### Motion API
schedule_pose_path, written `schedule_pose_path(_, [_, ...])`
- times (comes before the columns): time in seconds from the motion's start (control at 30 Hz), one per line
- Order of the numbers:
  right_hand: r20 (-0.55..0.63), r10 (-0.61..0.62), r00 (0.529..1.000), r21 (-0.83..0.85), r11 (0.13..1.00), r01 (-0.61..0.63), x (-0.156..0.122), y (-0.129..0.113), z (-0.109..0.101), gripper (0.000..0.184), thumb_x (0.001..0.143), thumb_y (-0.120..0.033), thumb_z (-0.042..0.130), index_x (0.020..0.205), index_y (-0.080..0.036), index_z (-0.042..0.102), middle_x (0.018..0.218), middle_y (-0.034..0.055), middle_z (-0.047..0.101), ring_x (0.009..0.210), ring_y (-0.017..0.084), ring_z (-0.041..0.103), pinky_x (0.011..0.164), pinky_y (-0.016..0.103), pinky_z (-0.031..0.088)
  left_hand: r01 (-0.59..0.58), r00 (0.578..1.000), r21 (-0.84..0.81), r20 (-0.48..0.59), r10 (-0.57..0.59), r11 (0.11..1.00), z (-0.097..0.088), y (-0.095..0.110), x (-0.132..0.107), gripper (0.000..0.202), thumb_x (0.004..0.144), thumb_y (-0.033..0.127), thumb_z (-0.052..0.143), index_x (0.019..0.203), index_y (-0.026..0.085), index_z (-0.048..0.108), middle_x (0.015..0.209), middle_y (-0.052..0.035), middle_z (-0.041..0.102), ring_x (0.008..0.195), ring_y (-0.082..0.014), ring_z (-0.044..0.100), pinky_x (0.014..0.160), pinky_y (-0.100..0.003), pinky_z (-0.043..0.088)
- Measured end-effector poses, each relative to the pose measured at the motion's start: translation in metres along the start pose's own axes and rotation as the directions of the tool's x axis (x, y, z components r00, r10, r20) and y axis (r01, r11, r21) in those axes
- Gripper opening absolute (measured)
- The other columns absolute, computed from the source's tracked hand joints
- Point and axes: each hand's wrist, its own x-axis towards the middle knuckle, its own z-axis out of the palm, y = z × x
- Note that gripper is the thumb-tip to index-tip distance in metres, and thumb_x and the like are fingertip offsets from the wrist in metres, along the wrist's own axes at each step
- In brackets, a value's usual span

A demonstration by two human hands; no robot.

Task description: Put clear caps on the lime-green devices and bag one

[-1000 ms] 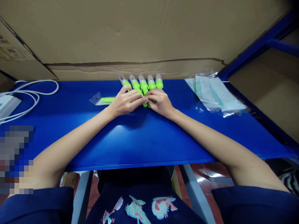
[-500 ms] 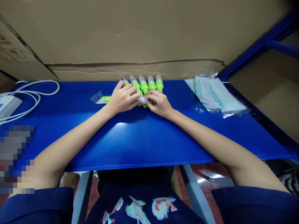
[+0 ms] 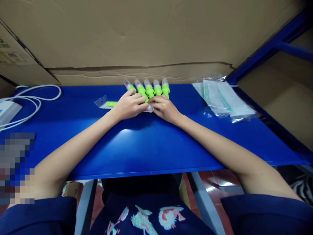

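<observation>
My left hand (image 3: 130, 105) is closed around the middle of a bright green light stick (image 3: 111, 104) lying crosswise. Past its green end, to the left, sticks out a clear plastic bag (image 3: 101, 101). The stick's clear tip (image 3: 148, 109) shows between my two hands. My right hand (image 3: 165, 108) pinches at this clear end, its fingers curled. Just behind my hands, several similar green light sticks (image 3: 149, 91) with clear tips lie side by side, pointing away from me. Their lower ends are partly hidden by my hands.
Clear bags holding white and green packaging (image 3: 222, 98) lie on the blue table (image 3: 146, 147) at the right. White cable (image 3: 39, 98) loops around a white device (image 3: 9, 112) at the left. Cardboard (image 3: 146, 36) walls off the back, and a blue frame (image 3: 259, 45) stands at the right.
My right-hand fingers have shifted slightly at the clear tip, which sits a little lower. My left hand keeps its grip, and the row of sticks stays in place.
</observation>
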Motion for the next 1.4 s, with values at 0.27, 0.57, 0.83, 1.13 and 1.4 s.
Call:
schedule_pose_path(0.27, [0.082,0.02,0.996,-0.093,0.996,-0.012,-0.003,0.0,0.001,0.035,0.102,-0.02,0.045,0.121,-0.029,0.073,0.142,0.0056,0.062,0.128,0.031,0.058,0.111,0.058,0.044,-0.068,0.997,0.119,0.048,0.063,0.991,-0.005,0.0,0.001,0.04,0.11,0.028,0.035,0.082,0.019,0.062,0.074,-0.0025,0.061,0.072,-0.0158,0.058,0.07,-0.037,0.037])
schedule_pose_path(0.57, [0.124,0.022,0.992,-0.119,0.993,-0.007,0.0,-0.004,-0.005,0.033,0.104,-0.022,0.043,0.115,-0.023,0.074,0.129,0.0084,0.07,0.117,0.028,0.064,0.102,0.055,0.046,-0.093,0.993,0.112,0.084,0.084,0.989,-0.009,0.004,0.005,0.041,0.111,0.026,0.032,0.08,0.019,0.059,0.072,-0.0024,0.062,0.07,-0.0159,0.056,0.068,-0.037,0.038])
schedule_pose_path(0.83, [0.13,0.002,0.992,-0.142,0.99,0.017,-0.001,-0.005,-0.008,0.037,0.106,-0.025,0.039,0.119,-0.022,0.073,0.122,0.009,0.074,0.111,0.027,0.066,0.102,0.054,0.043,-0.126,0.992,0.074,0.039,0.123,0.989,-0.01,0.005,0.006,0.05,0.112,0.025,0.024,0.079,0.019,0.061,0.068,-0.0027,0.059,0.068,-0.0162,0.057,0.066,-0.037,0.036])
schedule_pose_path(1.13, [0.098,0.002,0.995,-0.151,0.988,0.013,-0.003,-0.004,0.0,0.041,0.109,-0.031,0.034,0.119,-0.022,0.073,0.12,0.0098,0.075,0.112,0.029,0.067,0.106,0.059,0.037,-0.124,0.992,0.082,0.029,0.122,0.989,-0.009,0.001,0.006,0.052,0.112,0.03,0.025,0.076,0.02,0.061,0.066,-0.0023,0.06,0.064,-0.0148,0.054,0.065,-0.037,0.034])
schedule_pose_path(1.4, [-0.026,0.041,0.999,-0.19,0.981,-0.045,0.002,-0.015,0.001,0.054,0.107,-0.053,0.035,0.14,-0.018,0.059,0.142,0.0177,0.063,0.136,0.039,0.055,0.108,0.061,0.033,0.102,0.994,-0.014,0.033,-0.102,0.995,-0.008,-0.004,0.001,0.053,0.111,0.045,0.028,0.08,0.02,0.063,0.074,-0.0044,0.063,0.073,-0.0178,0.06,0.076,-0.04,0.039])
